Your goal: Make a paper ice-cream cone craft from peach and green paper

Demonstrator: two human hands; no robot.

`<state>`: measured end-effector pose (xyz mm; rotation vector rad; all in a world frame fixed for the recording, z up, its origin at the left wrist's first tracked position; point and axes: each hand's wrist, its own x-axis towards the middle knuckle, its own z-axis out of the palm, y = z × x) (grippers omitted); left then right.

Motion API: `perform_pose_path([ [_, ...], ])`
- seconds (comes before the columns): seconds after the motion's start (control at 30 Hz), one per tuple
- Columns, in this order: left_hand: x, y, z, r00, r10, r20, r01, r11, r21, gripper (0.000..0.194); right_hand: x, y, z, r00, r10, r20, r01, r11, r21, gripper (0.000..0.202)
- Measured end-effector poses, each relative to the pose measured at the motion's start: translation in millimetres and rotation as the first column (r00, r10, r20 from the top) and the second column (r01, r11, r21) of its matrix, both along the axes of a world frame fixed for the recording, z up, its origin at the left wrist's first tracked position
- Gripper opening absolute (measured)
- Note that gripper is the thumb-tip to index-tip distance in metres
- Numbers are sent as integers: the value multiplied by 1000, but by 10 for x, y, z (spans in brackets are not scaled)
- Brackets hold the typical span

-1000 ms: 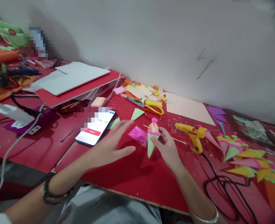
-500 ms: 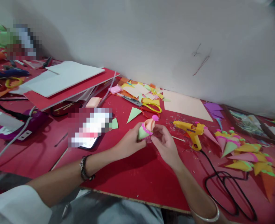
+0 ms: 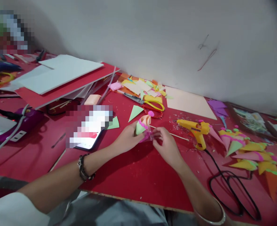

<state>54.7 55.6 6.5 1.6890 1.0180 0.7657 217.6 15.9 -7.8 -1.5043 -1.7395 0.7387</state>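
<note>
A small light green paper cone (image 3: 141,126) with a pink scalloped rim, a peach paper roll on top and a pink dot is held in my left hand (image 3: 128,138), whose fingers wrap round it. Beside it my right hand (image 3: 164,144) pinches the end of a thin, see-through pink strip (image 3: 148,135) that runs to the cone. A pale stick (image 3: 179,136) lies on the table behind my right hand. The yellow glue gun (image 3: 196,129) rests further right.
A phone (image 3: 91,128) lies left of my hands. Yellow-handled scissors (image 3: 152,105) and paper scraps (image 3: 141,86) lie behind. Finished paper cones (image 3: 253,155) and a black cable (image 3: 230,185) are at right, a purple power strip (image 3: 23,125) at left.
My right hand has drawn slightly away from the cone, and the pink strip now shows stretched between the hands. The view has shifted a little.
</note>
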Motion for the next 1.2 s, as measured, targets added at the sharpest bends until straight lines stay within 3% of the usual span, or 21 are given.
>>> perform_pose_path([
  [0.27,-9,5,-30,999,-5,34,7,999,-51,31,-6,18,-24,963,-75,-257,44,991,-126,19],
  [0.33,-8,5,-38,999,-11,45,14,998,-63,31,-3,18,-15,974,-55,-218,27,991,-128,20],
  [0.57,28,-56,-69,995,-67,67,73,993,-88,24,22,22,43,987,46,153,-41,999,-36,24],
  [0.73,47,-87,-53,997,-71,24,73,994,-76,25,43,27,53,979,129,160,-116,989,-90,30],
  [1.0,49,-88,-50,996,-75,38,78,993,-83,26,14,25,-2,968,74,241,-76,997,-3,26],
  [1.2,63,-77,-50,995,-84,46,88,992,-90,27,-2,62,11,986,124,111,-121,992,-39,28],
])
